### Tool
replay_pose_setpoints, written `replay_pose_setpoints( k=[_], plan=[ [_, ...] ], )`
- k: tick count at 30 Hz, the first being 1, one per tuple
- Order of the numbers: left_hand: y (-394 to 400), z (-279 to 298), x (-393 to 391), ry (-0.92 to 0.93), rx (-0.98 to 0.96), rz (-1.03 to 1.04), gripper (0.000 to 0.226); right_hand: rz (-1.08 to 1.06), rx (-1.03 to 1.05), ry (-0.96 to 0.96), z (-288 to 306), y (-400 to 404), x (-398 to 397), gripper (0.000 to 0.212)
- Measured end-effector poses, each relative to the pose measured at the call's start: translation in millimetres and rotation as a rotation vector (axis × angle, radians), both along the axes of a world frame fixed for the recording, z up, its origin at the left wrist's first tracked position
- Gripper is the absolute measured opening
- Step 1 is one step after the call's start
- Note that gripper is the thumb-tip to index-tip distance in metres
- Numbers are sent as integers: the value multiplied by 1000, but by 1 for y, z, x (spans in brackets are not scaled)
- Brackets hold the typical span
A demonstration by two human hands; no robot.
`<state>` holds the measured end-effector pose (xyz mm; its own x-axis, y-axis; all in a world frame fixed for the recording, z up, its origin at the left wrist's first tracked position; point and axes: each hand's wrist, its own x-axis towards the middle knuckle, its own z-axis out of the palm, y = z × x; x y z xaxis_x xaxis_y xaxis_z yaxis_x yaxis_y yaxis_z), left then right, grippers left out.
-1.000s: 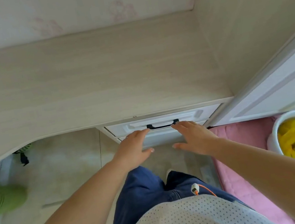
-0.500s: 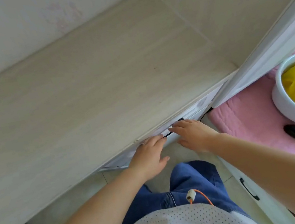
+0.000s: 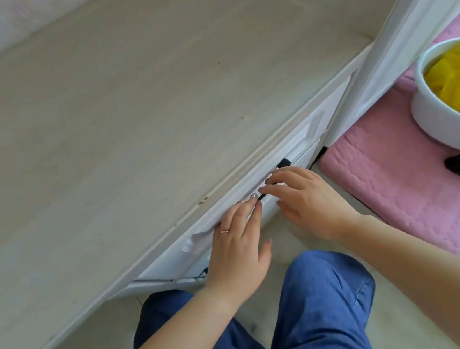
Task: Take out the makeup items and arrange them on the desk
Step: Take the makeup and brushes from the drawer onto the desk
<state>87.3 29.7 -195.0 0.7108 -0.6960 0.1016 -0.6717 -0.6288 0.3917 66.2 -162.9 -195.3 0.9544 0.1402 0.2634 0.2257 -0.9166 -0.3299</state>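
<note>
1. Left side of the frame is basically all desk [image 3: 110, 127], a pale wood top running diagonally from lower left to upper right. Nothing on it, so zero makeup is out yet. A second ago the view was square-on to the desk; now it's tipped and much closer to the front edge, so the person has leaned in toward the drawers.

2. Center, under the desk edge: the white drawer [image 3: 303, 143] with a black handle [image 3: 283, 162]. It looks closed, or barely cracked, honestly can't tell. The makeup isn't visible anywhere; my guess is it's inside, so it's hidden for now.

3. Left hand [image 3: 240, 249], wearing a ring, is lower center. Fingers are loosely together and stretched up so the tips sit at the left end of the handle. A second ago it hovered short of the drawer; now it's made contact. Whether it has curled around the bar, I can't tell.

4. Right hand [image 3: 307, 200] is just to the right of it, fingers slightly spread, tips on or over the handle. It's also moved up from hovering, but there's no clear clamp either.

5. So the job is at the very start: both hands have just arrived at the handle, and the pull probably comes next.

6. Far right: a pink mat [image 3: 406, 204] with a white bin [image 3: 440, 118] holding a yellow bag. Not part of this.
</note>
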Motion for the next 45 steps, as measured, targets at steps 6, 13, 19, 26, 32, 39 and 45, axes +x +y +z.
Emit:
replay_pose_setpoints(
  k=[6, 13, 19, 26, 32, 39, 45],
  plan=[
    [-1, -15, -11, -89, -31, -17, 61, -56, -27, -107, -14, 2, -17, 44],
    [-8, -1, -47, -32, 9, -30, 66, -150, -138, -151, -10, 10, -59, 50],
    [-11, 3, -78, -12, 15, -66, 68, -225, -132, -157, -11, 11, -93, 48],
    [-15, -1, -120, -36, -27, -119, 74, -238, -87, -160, -18, 2, -139, 49],
    [-16, -3, -154, -73, -10, -208, 76, -298, -53, -203, -21, 4, -179, 47],
    [-17, -1, -183, -45, 31, -259, 81, -355, -44, -192, -23, 4, -212, 41],
    [-17, 19, -195, 36, 42, -266, 82, -340, 9, -193, -14, 4, -220, 38]
  ],
)
